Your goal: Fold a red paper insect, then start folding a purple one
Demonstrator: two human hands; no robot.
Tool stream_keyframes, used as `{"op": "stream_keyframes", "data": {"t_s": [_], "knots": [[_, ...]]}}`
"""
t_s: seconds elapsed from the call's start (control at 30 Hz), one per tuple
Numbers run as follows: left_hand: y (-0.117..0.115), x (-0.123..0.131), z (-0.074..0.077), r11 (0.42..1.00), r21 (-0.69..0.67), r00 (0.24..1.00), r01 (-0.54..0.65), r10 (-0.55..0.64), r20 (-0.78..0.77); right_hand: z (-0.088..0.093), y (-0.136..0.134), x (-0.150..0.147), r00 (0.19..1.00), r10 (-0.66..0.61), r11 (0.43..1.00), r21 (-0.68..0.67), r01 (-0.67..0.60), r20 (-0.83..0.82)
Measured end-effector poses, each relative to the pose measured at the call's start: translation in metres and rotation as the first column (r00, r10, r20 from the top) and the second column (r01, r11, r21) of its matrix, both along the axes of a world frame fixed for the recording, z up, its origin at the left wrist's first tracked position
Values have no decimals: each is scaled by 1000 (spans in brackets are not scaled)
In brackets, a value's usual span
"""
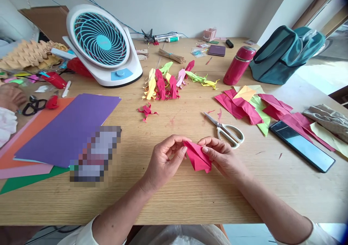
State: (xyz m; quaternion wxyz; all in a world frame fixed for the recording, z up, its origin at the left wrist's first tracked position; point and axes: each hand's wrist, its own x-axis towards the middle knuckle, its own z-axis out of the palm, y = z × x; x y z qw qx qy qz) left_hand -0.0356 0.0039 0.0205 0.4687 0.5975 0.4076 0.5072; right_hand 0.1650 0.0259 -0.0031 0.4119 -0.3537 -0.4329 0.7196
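Note:
A folded piece of pink-red paper is held just above the wooden table near its front edge. My left hand pinches its left corner with thumb and fingers closed. My right hand grips its right side, fingers curled over the top edge. White-handled scissors lie just behind my right hand. A small red folded figure lies alone further back, in front of a pile of several folded paper figures in red, yellow, pink and green.
Sheets of purple, orange and green paper are stacked at the left. A white and teal fan stands behind them. At the right lie loose pink and yellow sheets, a phone, a red flask and a teal bag. Another person's hand is at the far left beside black scissors.

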Motion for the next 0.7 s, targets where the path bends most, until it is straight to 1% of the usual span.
{"op": "stream_keyframes", "data": {"t_s": [0.1, 0.17, 0.23, 0.33, 0.47, 0.57, 0.7], "knots": [[0, 1, 2, 999, -35, 1000, -18, 18, -4, -1, -1, 0, 998, 28, 998, 57, -31, 54], [0, 1, 4, 999, -43, 1000, -28, 27, -13, 0, -2, -1, 995, 14, 988, 152, -28, 96], [0, 0, 6, 999, -44, 1000, -25, 24, -13, 4, -2, -1, 990, -16, 957, 289, -25, 140], [2, -1, 6, 998, -58, 999, -39, 38, -9, 8, -4, -1, 973, -54, 869, 491, -66, 226], [4, -2, 5, 993, -102, 998, -59, 62, 26, 9, -6, 1, 937, -100, 719, 675, -164, 334], [5, -3, 5, 990, -132, 995, -46, 56, 79, 9, -7, 2, 920, -149, 627, 754, -195, 362], [5, -4, 6, 991, -128, 996, -39, 49, 80, 7, -8, 4, 906, -167, 558, 795, -238, 389]]}}
